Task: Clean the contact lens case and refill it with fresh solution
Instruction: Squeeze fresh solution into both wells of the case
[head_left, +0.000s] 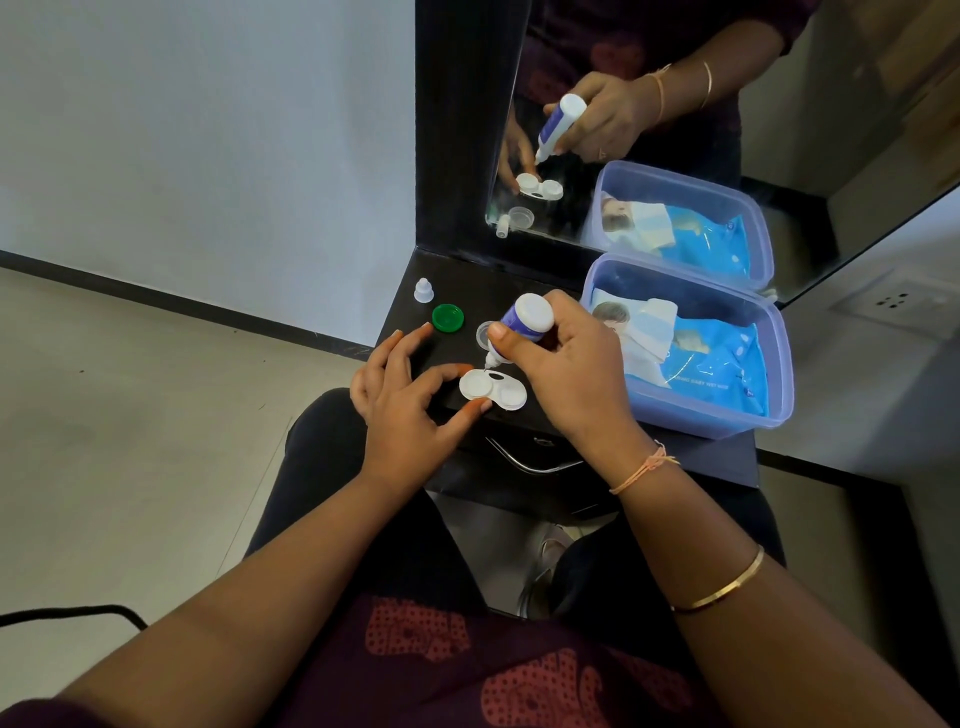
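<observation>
A white contact lens case (493, 389) with two open wells lies on the black dresser top (415, 332). My left hand (405, 395) pinches its left end between thumb and forefinger. My right hand (566, 374) grips a small white and blue solution bottle (524, 322), tipped upside down with its nozzle just above the left well. A green lens case lid (448, 317) lies behind my left hand. A clear lid (484, 335) sits partly hidden behind the bottle. The bottle's white cap (424, 290) stands at the back left.
A translucent blue plastic tub (727, 410) holding a blue wet-wipes pack stands on the right of the dresser top. A mirror (649, 130) in a black frame rises behind and reflects the scene. A drawer handle (530, 462) shows below the front edge.
</observation>
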